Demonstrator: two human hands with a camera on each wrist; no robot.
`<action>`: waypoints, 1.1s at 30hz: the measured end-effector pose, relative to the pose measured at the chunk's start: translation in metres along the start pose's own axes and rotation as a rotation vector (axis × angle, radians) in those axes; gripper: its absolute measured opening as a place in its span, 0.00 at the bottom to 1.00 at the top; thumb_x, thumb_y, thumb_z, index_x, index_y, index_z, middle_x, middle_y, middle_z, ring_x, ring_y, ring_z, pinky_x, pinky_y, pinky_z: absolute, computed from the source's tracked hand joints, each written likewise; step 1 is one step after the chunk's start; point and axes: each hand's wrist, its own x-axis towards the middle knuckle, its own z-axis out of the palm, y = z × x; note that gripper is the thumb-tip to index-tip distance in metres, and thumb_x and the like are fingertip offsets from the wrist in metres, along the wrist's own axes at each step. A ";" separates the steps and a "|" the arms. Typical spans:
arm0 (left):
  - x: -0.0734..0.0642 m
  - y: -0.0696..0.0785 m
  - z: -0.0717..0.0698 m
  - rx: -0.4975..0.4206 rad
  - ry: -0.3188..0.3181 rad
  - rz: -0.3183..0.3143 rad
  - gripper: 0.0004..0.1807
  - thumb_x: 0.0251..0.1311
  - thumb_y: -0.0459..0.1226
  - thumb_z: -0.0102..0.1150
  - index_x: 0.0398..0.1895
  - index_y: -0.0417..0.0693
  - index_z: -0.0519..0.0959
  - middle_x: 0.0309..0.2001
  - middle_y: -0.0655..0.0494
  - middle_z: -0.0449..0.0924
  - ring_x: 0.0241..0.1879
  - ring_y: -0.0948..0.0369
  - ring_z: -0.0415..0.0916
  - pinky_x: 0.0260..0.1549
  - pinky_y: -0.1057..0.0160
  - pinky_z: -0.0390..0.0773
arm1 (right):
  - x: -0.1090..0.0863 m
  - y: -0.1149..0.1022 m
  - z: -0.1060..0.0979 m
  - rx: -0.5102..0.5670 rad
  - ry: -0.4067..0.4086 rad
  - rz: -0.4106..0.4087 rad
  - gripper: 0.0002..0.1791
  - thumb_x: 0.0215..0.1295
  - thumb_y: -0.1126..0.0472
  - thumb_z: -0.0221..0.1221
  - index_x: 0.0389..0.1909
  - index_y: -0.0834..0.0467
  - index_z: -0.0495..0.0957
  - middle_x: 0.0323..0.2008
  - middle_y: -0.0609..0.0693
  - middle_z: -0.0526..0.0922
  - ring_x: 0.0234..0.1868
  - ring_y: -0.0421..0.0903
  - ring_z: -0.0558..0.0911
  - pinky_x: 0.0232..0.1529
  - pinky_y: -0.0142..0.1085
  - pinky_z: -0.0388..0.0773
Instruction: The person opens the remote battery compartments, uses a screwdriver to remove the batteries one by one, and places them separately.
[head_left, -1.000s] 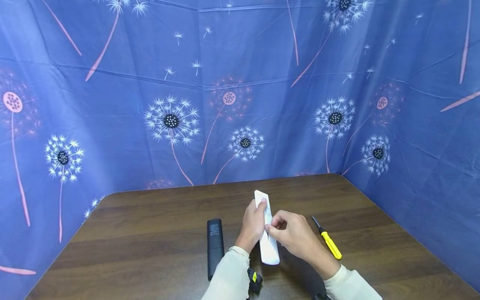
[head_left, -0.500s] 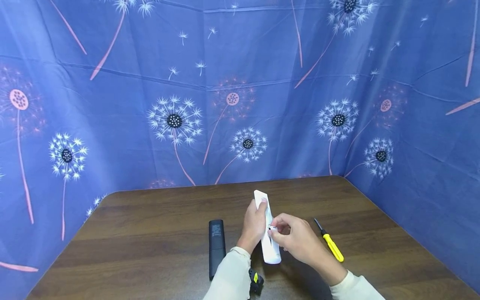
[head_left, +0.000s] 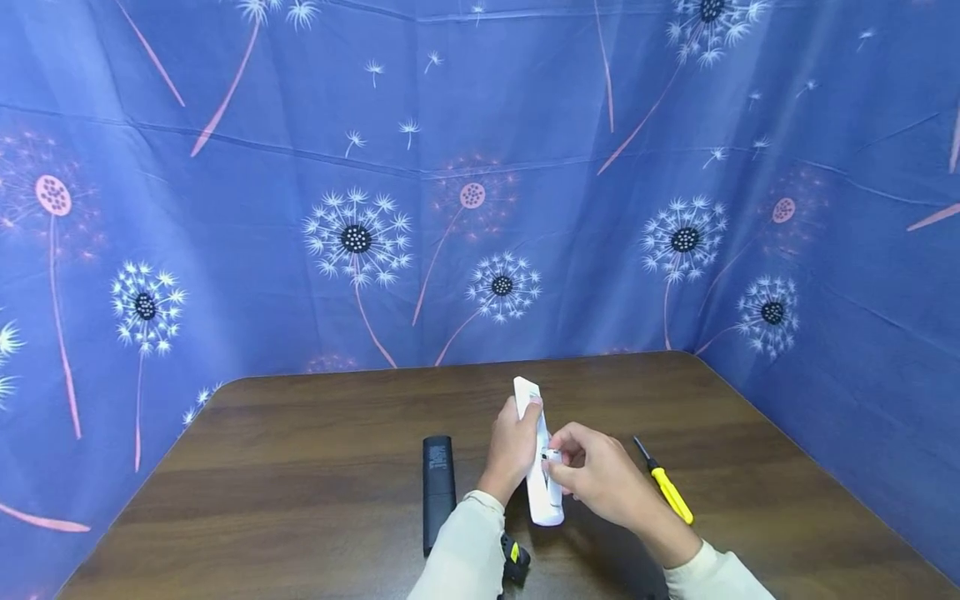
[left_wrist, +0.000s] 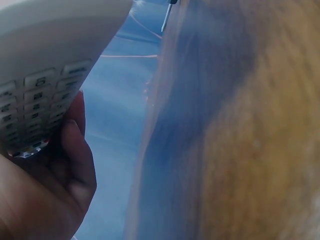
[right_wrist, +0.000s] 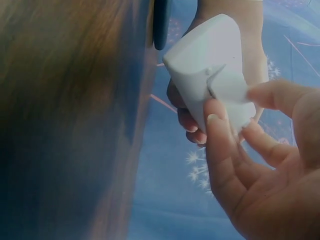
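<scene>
1. Head view: black remote (head_left: 438,492) lies on the brown wood-grain tabletop (head_left: 300,467), long axis running near to far, pale print towards its far end.
2. Left hand (head_left: 512,442) grips the white remote (head_left: 537,498); thumb laid on its upper face, fingers curled round the side.
3. White remote sits between the two hands, above the tabletop, right of the black one. Slim, smooth, rounded at the near end. Left wrist view shows rows of pale keys (left_wrist: 37,95) with dark markings; right wrist view shows a dark slit in the other face.
4. Its long axis runs away from the person: far end towards the blue dandelion cloth (head_left: 300,167), leaning slightly left. Key side turned away from the head camera.
5. Right hand (head_left: 600,475) is narrowed, pinching a small white piece (head_left: 553,456) at the white remote; cannot tell whether the two are joined.
6. Screwdriver (head_left: 671,494), yellow-handled, lies farthest right, tip pointing away and left.
</scene>
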 end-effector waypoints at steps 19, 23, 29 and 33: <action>0.002 -0.005 0.002 -0.091 -0.033 -0.048 0.18 0.74 0.49 0.47 0.44 0.41 0.73 0.23 0.50 0.81 0.21 0.60 0.80 0.22 0.64 0.79 | -0.005 0.005 0.001 0.063 0.072 0.065 0.10 0.63 0.63 0.67 0.43 0.59 0.79 0.29 0.49 0.77 0.25 0.45 0.80 0.23 0.36 0.80; 0.003 -0.004 0.001 -0.107 -0.048 -0.042 0.18 0.75 0.48 0.46 0.46 0.41 0.73 0.25 0.47 0.81 0.22 0.60 0.80 0.23 0.63 0.80 | -0.004 0.008 -0.001 0.054 0.051 0.045 0.09 0.64 0.63 0.66 0.42 0.60 0.79 0.29 0.49 0.78 0.24 0.44 0.80 0.23 0.36 0.80; 0.003 -0.005 0.000 -0.134 -0.055 -0.050 0.18 0.76 0.47 0.45 0.49 0.40 0.72 0.26 0.46 0.80 0.22 0.60 0.79 0.22 0.63 0.79 | -0.007 0.012 -0.006 0.026 0.039 0.053 0.08 0.66 0.63 0.64 0.42 0.61 0.79 0.28 0.48 0.79 0.25 0.45 0.80 0.24 0.35 0.79; 0.004 -0.006 -0.001 -0.161 -0.051 -0.049 0.18 0.76 0.47 0.45 0.49 0.40 0.72 0.25 0.45 0.81 0.21 0.60 0.79 0.22 0.62 0.80 | -0.010 0.018 -0.009 -0.016 0.027 0.053 0.06 0.66 0.63 0.64 0.40 0.60 0.79 0.27 0.47 0.79 0.24 0.44 0.80 0.25 0.35 0.79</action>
